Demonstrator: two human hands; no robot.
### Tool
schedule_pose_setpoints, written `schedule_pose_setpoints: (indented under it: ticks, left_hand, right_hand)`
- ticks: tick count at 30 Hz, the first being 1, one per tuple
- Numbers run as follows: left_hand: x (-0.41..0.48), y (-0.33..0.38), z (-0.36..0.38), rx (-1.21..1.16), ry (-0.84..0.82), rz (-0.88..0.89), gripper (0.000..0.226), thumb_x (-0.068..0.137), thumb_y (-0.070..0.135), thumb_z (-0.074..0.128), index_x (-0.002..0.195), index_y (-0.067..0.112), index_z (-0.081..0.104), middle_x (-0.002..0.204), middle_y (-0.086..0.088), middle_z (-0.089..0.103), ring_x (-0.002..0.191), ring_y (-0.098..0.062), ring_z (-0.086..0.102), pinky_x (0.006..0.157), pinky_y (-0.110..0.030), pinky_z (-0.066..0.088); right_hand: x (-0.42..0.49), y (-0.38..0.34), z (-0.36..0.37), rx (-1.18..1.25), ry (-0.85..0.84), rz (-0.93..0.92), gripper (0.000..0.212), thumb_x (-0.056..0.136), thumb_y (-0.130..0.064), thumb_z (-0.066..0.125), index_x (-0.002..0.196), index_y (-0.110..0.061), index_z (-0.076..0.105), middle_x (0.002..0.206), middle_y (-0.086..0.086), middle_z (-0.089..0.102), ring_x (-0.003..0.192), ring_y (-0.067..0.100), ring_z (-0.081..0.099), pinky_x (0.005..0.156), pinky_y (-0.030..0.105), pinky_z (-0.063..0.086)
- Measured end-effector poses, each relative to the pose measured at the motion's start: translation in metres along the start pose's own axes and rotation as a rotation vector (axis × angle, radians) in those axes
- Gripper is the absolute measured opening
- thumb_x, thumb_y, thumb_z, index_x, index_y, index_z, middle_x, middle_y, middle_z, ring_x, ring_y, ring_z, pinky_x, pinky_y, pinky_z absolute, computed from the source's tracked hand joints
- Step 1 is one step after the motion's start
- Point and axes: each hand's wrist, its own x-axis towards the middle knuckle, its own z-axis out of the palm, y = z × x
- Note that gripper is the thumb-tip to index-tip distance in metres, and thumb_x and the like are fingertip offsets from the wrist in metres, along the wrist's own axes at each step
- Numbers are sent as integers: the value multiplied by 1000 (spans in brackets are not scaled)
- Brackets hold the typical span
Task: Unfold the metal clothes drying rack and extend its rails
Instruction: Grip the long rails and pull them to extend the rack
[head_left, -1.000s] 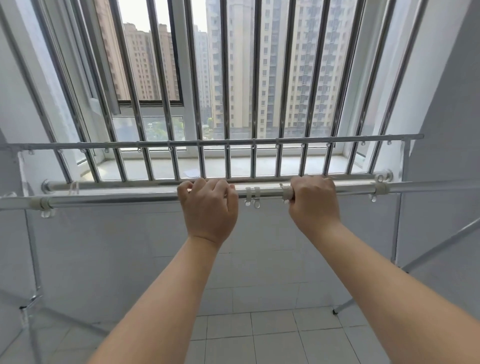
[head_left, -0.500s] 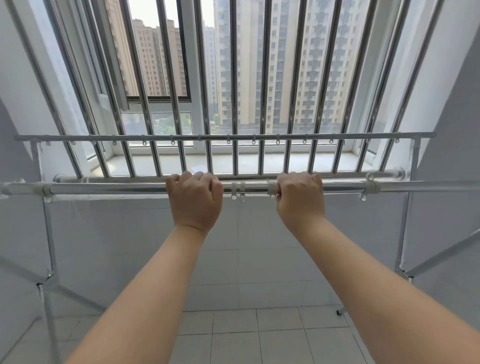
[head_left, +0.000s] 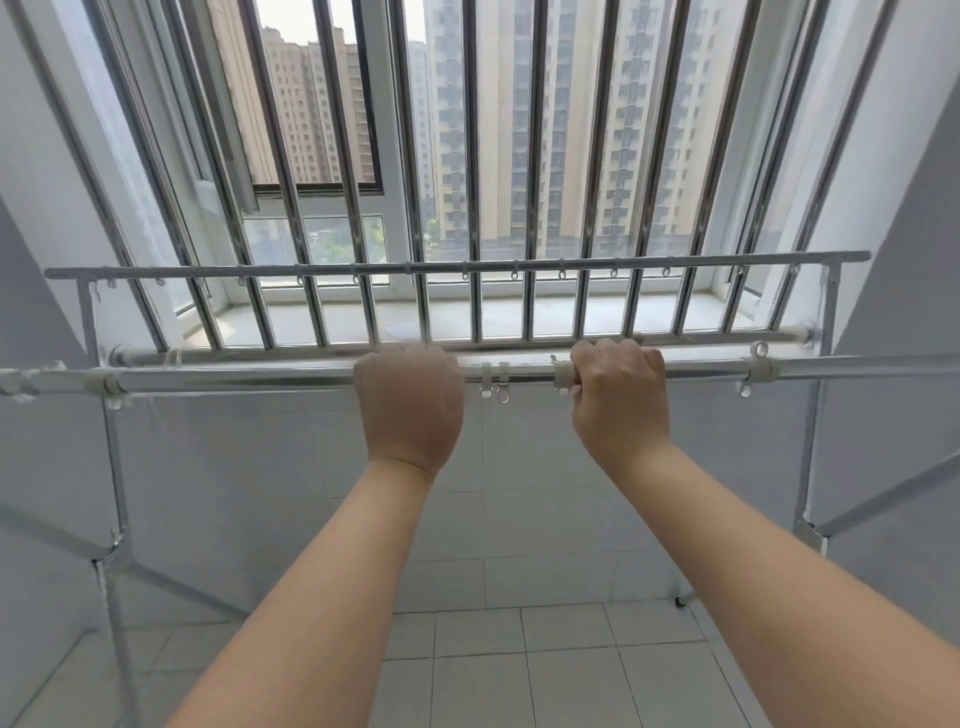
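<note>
Metal drying rack (head_left: 119, 499) stands on tiled floor (head_left: 519, 670) in front of barred window (head_left: 467, 156), frame legs visible far L and R. Near rail (head_left: 234, 378) runs horiz. across whole view, white collar w/ string at L end. Far rail (head_left: 363, 268) higher up & behind, row of small hook rings under it. L hand (head_left: 410, 405) wrapped over near rail just L of centre, palm down, fingers (head_left: 415, 356) curled around tube, full grip. Between hands: two white plastic clips (head_left: 493, 376) hanging on rail, not touched. R hand (head_left: 621, 397) grips same rail R of centre, fingers closed around it, thumb side right against a white collar (head_left: 563, 375). Further R another white collar w/ ring (head_left: 758, 366), apart from hand. Both forearms extended fwd, bare.
</note>
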Motion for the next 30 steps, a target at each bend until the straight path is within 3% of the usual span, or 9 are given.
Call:
schedule_pose_setpoints:
  ticks: [4,9,14,18,23,27,30]
  left_hand:
    - [1,2,-2,-3,-34,15,41,93,29,30,73,16,63,71,0,64,76,-25,52,83,-36,27]
    - [4,7,-8,-31,-111,-49,44,92,30,25,82,15,65,79,-4,65,83,-27,53,87,-37,26]
    - [13,36,-11,-215,-98,-77,22,92,16,42,103,12,62,100,-9,64,95,-30,54,89,-42,32]
    - [17,90,-11,-271,-144,62,23,89,19,49,109,14,59,106,-6,62,101,-29,53,93,-41,32]
    - [18,150,0,-235,-347,252,37,92,33,41,123,17,51,125,-4,55,117,-25,45,108,-42,23]
    - [14,188,13,-146,-526,347,45,92,45,39,127,18,48,126,-7,55,121,-27,45,113,-46,18]
    - [11,199,23,-145,-586,300,55,89,53,40,133,20,45,125,-7,56,120,-28,46,107,-46,24]
  right_hand:
    - [4,6,-2,-17,-143,-25,31,71,-3,53,100,-13,56,90,5,58,86,28,49,82,37,29]
    - [8,15,-17,238,-240,-34,46,77,-5,53,122,-17,54,109,4,60,108,27,49,97,34,25]
    - [4,27,-37,433,-184,24,46,79,4,52,123,-12,56,113,8,57,113,25,46,98,31,37]
    - [-1,54,-62,333,-18,25,47,76,7,49,120,-8,59,114,11,59,112,28,49,94,39,43]
    - [0,112,-90,182,77,197,47,77,8,47,121,-5,57,114,17,58,110,35,49,93,43,43]
    - [-6,168,-95,77,-127,378,56,80,5,39,133,-9,45,128,19,50,119,37,40,99,44,37]
    - [-13,198,-90,23,-335,428,53,88,-4,37,139,-17,39,140,11,43,128,32,33,104,44,34]
